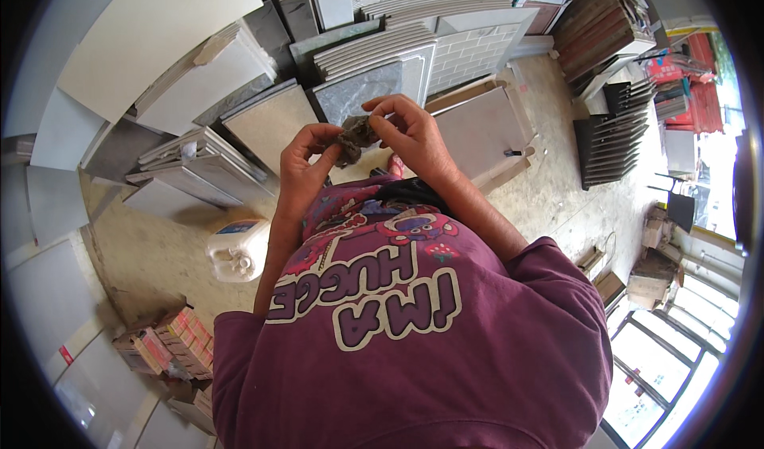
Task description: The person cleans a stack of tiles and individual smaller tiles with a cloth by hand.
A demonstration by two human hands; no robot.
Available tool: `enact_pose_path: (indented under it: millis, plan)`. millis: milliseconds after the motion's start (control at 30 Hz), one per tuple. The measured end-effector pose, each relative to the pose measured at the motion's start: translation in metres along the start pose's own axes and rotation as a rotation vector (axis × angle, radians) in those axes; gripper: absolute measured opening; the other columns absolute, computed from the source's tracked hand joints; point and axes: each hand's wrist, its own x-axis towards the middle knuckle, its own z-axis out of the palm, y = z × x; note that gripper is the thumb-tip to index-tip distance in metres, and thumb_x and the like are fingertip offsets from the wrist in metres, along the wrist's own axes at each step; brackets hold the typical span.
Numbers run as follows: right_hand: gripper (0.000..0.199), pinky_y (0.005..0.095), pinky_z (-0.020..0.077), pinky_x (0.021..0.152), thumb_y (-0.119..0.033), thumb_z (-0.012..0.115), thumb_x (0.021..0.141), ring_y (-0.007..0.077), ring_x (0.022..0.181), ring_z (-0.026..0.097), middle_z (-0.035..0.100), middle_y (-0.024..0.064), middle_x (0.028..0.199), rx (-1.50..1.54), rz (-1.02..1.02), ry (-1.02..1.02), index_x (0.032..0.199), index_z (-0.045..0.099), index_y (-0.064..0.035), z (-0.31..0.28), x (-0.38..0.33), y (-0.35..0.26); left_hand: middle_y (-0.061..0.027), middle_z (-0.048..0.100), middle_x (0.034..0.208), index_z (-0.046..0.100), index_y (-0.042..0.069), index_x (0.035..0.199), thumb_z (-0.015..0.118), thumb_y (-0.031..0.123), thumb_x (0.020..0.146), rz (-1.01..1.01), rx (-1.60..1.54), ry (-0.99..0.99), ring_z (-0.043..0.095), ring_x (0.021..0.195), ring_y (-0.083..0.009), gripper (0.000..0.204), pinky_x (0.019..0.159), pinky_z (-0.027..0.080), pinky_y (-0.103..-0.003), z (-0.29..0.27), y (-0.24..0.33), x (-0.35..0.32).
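Note:
Both my hands are raised in front of my chest and share a small crumpled grey-brown rag (355, 135). My left hand (306, 163) pinches its lower left side with thumb and fingers. My right hand (410, 135) grips its upper right side, fingers curled over it. The rag is bunched up between the two hands, and part of it is hidden by my fingers. Below the hands is my maroon printed shirt (414, 330).
Stacks of grey, white and stone-pattern tiles (374, 51) lean in rows on the floor ahead. A white plastic jerrycan (237, 248) stands at lower left, near small boxes (171, 342). Dark tile stacks (609, 135) and a bright doorway lie to the right.

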Motion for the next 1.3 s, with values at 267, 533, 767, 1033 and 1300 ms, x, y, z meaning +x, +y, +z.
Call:
enact_pose_path:
  millis: [267, 533, 767, 1033, 1300]
  plan:
    - [0.014, 0.0212, 0.0501, 0.063, -0.01, 0.057, 0.087, 0.0102, 0.07, 0.063, 0.061, 0.0048, 0.078, 0.004, 0.08, -0.057, 0.092, 0.055, 0.0038, -0.078, 0.006, -0.001, -0.0054, 0.064, 0.088, 0.059, -0.001, 0.098, 0.058, -0.003, 0.083, -0.059, -0.107, 0.114, 0.061, 0.08, -0.0107, 0.015, 0.073, 0.049, -0.023, 0.077, -0.013, 0.016]
    - [0.013, 0.0214, 0.0504, 0.06, -0.009, 0.057, 0.088, 0.0101, 0.067, 0.062, 0.061, 0.0047, 0.077, 0.151, 0.163, -0.052, 0.091, 0.055, 0.0027, -0.123, 0.002, 0.017, -0.0055, 0.065, 0.089, 0.06, -0.001, 0.098, 0.057, -0.001, 0.086, -0.136, -0.034, 0.176, 0.061, 0.076, -0.0097, 0.013, 0.068, 0.049, -0.023, 0.12, -0.016, 0.019]
    - [0.015, 0.0203, 0.0481, 0.057, -0.014, 0.057, 0.089, 0.0089, 0.062, 0.06, 0.06, 0.0028, 0.076, 0.241, 0.222, -0.023, 0.092, 0.055, 0.0003, -0.133, -0.001, 0.013, -0.0037, 0.065, 0.087, 0.061, 0.001, 0.096, 0.056, 0.0, 0.087, -0.053, 0.007, 0.198, 0.058, 0.077, -0.0062, 0.011, 0.067, 0.045, -0.018, 0.131, -0.015, 0.03]
    - [0.015, 0.0211, 0.0487, 0.059, -0.014, 0.056, 0.089, 0.0094, 0.064, 0.06, 0.06, 0.0032, 0.081, 0.367, 0.208, -0.019, 0.095, 0.055, -0.0003, -0.117, 0.002, 0.007, -0.0041, 0.064, 0.092, 0.06, 0.001, 0.099, 0.056, 0.0, 0.087, 0.001, -0.027, 0.16, 0.058, 0.083, -0.0074, 0.013, 0.074, 0.044, -0.019, 0.115, -0.008, 0.037]
    - [0.022, 0.022, 0.0484, 0.066, -0.011, 0.065, 0.083, 0.01, 0.076, 0.058, 0.06, 0.0034, 0.084, -0.069, -0.063, -0.049, 0.101, 0.057, -0.0006, -0.09, -0.004, -0.004, -0.0048, 0.063, 0.094, 0.059, 0.001, 0.103, 0.054, -0.001, 0.087, 0.028, -0.08, 0.119, 0.058, 0.088, -0.0092, 0.016, 0.08, 0.044, -0.021, 0.09, -0.002, 0.033]
